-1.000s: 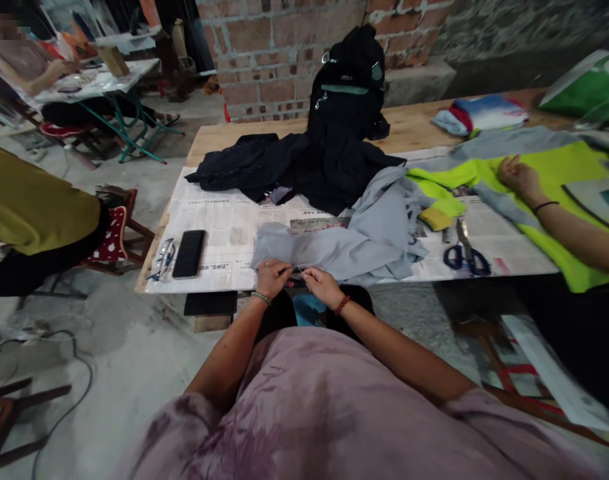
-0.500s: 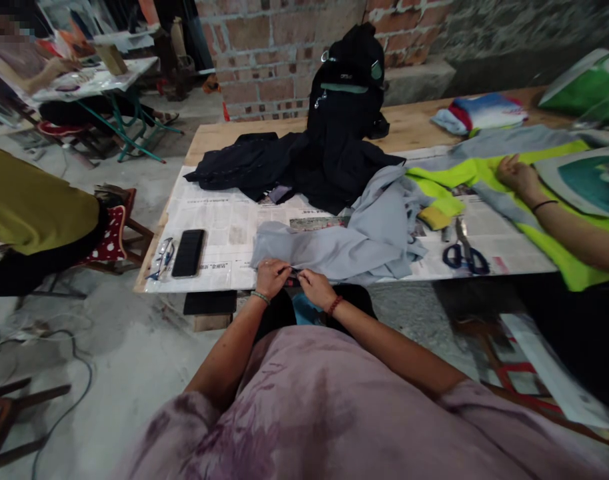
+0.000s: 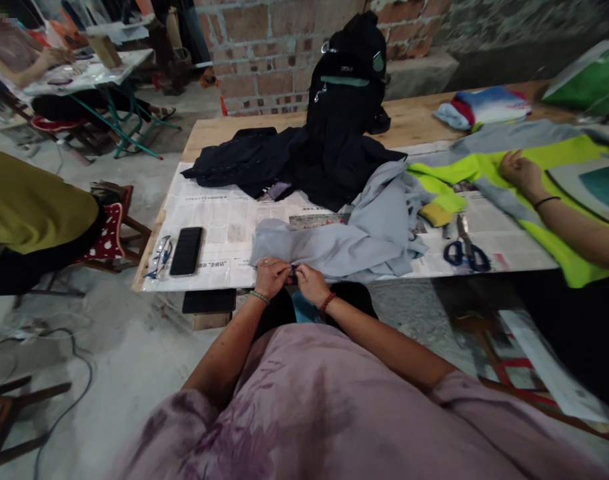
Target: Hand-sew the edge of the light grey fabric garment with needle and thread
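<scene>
At the table's front edge, my left hand [image 3: 273, 277] is closed in a pinch on the near hem of a grey garment [image 3: 329, 248]. My right hand [image 3: 312, 285] meets it there, thumb and fingertips pressed together. Between the fingertips shows a small dark bit, too small to name. The grey garment lies crumpled over newspaper [image 3: 217, 207], its bulk reaching up and to the right. Behind it is spread a dark garment [image 3: 249, 160].
A phone [image 3: 187, 251] and eyeglasses [image 3: 160, 257] lie left of my hands. Scissors [image 3: 466, 253] rest to the right, near a yellow-green garment [image 3: 559, 153] under a co-worker's hand [image 3: 523, 172]. A black backpack [image 3: 347, 80] stands behind. Another person sits at left on a stool [image 3: 109, 230].
My right hand has shifted very slightly toward my left hand, and both keep pinching at the hem. The view has tilted a little; the grey garment lies as before.
</scene>
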The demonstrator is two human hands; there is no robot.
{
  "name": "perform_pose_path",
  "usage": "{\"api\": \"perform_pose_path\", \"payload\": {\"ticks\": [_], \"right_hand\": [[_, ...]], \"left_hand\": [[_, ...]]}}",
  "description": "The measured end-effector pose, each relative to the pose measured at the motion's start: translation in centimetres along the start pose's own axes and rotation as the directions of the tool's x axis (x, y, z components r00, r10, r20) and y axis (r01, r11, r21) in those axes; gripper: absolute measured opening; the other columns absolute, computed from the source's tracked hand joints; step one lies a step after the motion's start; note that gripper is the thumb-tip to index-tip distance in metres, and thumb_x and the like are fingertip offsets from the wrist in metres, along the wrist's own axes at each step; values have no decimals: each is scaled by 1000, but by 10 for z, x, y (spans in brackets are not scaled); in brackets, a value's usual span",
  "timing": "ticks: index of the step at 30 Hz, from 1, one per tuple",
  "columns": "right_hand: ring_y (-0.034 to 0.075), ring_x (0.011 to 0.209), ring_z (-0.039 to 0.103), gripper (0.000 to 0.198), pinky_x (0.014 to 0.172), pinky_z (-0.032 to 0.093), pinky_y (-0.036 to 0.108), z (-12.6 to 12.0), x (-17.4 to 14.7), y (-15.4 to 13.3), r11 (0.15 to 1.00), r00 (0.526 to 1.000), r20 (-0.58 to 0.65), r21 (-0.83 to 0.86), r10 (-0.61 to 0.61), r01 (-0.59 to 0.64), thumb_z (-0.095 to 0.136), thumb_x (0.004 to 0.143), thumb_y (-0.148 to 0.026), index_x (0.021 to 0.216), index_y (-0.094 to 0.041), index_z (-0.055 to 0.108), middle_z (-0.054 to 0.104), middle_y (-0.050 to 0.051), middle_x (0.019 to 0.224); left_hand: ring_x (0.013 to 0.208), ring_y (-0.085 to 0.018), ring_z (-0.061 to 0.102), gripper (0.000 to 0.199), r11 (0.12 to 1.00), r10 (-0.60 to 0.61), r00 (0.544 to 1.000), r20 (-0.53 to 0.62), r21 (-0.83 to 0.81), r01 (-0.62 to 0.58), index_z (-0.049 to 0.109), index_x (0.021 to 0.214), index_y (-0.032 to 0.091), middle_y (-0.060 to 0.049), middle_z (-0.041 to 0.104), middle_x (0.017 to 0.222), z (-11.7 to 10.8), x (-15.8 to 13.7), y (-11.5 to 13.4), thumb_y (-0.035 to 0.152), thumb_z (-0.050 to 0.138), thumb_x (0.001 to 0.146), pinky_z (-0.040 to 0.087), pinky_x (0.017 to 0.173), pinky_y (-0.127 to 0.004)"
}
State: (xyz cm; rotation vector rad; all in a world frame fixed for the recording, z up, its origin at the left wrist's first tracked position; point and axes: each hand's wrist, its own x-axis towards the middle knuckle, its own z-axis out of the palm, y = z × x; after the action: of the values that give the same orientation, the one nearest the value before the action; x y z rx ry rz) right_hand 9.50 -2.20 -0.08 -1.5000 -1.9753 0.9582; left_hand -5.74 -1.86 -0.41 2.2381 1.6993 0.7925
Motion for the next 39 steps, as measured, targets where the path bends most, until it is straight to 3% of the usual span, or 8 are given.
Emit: {"api": "perform_pose_path", "payload": {"ticks": [6, 12, 16, 20, 25, 31, 39], "right_hand": [[13, 67, 51, 18, 65, 36, 23, 3, 1, 0, 1000, 1000, -14, -4, 9, -9, 40, 84, -19, 78, -18, 56, 60, 3, 72], [13, 67, 52, 20, 66, 38, 23, 0, 2, -5, 999, 1000, -18, -27, 17, -18, 37, 85, -19, 76, -18, 55, 60, 4, 72], [12, 64, 53, 18, 66, 41, 22, -3, 1, -10, 999, 999, 11, 9, 46, -46, 38, 85, -17, 82, -16, 55, 60, 3, 72], [8, 49, 51, 19, 54, 41, 19, -7, -6, -11, 980, 988, 74, 141, 134, -143, 40, 82, -15, 95, -16, 54, 61, 0, 69], [7, 42, 48, 14, 44, 38, 18, -11, -11, -12, 942, 954, 111, 165, 278, -293, 43, 82, -21, 78, -17, 56, 61, -1, 64], [9, 53, 53, 16, 57, 41, 19, -8, 1, -21, 973, 976, -5, 86, 218, -217, 42, 84, -20, 78, -17, 57, 63, 0, 66], [12, 64, 58, 16, 61, 42, 20, -13, -9, -19, 992, 992, 31, 31, 124, -125, 53, 79, -30, 77, -18, 64, 65, 2, 69]], "left_hand": [[84, -17, 59, 13, 1000, 18, 1000, 13, 26, -19, 69, 78, 24, -2, 70, 82, 0, -1, 0, 23, 56, 81, 35, 82, -35], [83, -17, 59, 15, 992, 110, 992, 61, 59, -113, 68, 77, 24, -2, 70, 82, 1, -3, 2, 24, 55, 83, 34, 83, -36], [82, -16, 59, 13, 994, 88, 996, 14, 63, -89, 68, 80, 24, -1, 70, 83, 4, -3, 2, 23, 56, 82, 35, 80, -35], [83, -17, 60, 9, 996, 55, 997, -45, 66, -52, 69, 83, 24, -1, 71, 83, 7, -4, 0, 22, 61, 79, 36, 80, -35], [81, -17, 61, 9, 1000, 30, 996, -80, 7, -30, 69, 79, 24, -1, 71, 80, 7, -3, 0, 21, 61, 78, 38, 81, -35], [81, -16, 61, 10, 999, 45, 996, -75, -26, -48, 69, 79, 24, 0, 71, 80, 8, -2, -3, 19, 60, 78, 40, 81, -33], [81, -16, 62, 11, 1000, 3, 994, -110, -18, -5, 69, 81, 22, -1, 70, 80, 10, -3, -3, 17, 60, 77, 40, 80, -34]]}}
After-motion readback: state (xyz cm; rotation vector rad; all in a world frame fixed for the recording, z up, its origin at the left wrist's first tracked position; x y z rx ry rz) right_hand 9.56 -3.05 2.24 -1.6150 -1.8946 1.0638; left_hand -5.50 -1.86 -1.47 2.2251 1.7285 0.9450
